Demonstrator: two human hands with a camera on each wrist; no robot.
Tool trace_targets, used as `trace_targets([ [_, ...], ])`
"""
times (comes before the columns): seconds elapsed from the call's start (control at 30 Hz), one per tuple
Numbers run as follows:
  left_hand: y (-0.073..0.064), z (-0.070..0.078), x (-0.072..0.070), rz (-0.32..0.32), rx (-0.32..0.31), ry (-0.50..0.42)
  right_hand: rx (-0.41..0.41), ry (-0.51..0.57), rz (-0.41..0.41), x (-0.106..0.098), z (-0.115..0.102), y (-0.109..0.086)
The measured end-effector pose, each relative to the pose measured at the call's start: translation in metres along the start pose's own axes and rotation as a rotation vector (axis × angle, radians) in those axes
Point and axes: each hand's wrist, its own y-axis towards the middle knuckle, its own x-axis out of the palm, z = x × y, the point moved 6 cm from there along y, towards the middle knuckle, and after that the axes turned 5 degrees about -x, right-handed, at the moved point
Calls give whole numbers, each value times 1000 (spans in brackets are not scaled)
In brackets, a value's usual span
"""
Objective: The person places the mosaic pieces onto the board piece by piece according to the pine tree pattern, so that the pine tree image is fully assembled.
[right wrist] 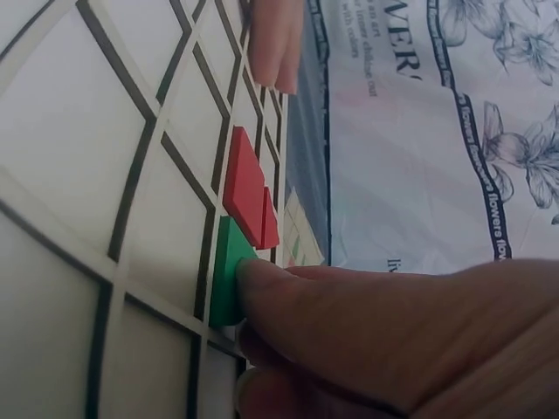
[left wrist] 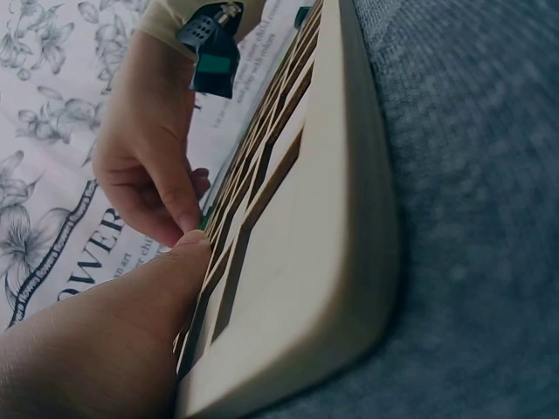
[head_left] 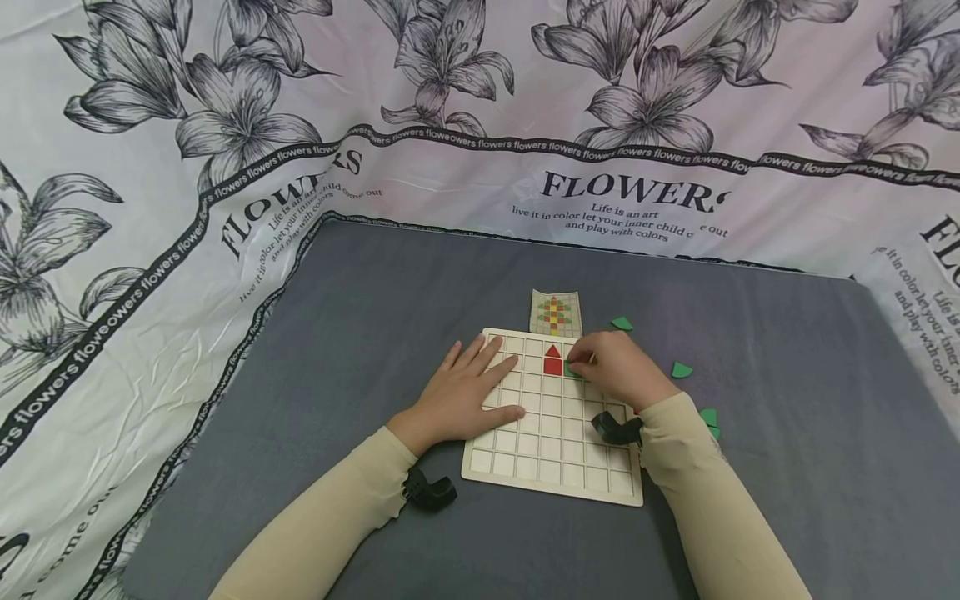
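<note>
A pale wooden grid board [head_left: 551,472] lies on the grey cloth. My left hand [head_left: 465,400] rests on its left side with the fingers spread. Near the top of the grid sit a red square tile [head_left: 552,366] and, just above it, a red triangle tile [head_left: 552,351]. Between thumb and fingers my right hand [head_left: 626,367] pinches a green tile [right wrist: 229,272], which stands in or over the cell to the right of the red square. The fingers partly hide this tile, so whether it lies flat in the cell I cannot tell.
A paper pattern card [head_left: 555,313] with a coloured design lies behind the board. Loose green tiles lie to the right: one green tile [head_left: 622,323] at the back, a quarter-round tile [head_left: 682,370], and a small group [head_left: 709,417] by the right sleeve. A flower-print sheet [head_left: 465,183] borders the table.
</note>
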Motion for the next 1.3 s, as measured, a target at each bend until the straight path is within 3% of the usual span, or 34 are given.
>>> trace_targets([
  [0.97, 0, 1, -2, -3, 4, -8, 55, -8, 52, -40, 24, -40],
  [1.3, 0, 2, -1, 2, 0, -7, 134, 3, 2, -41, 37, -52],
])
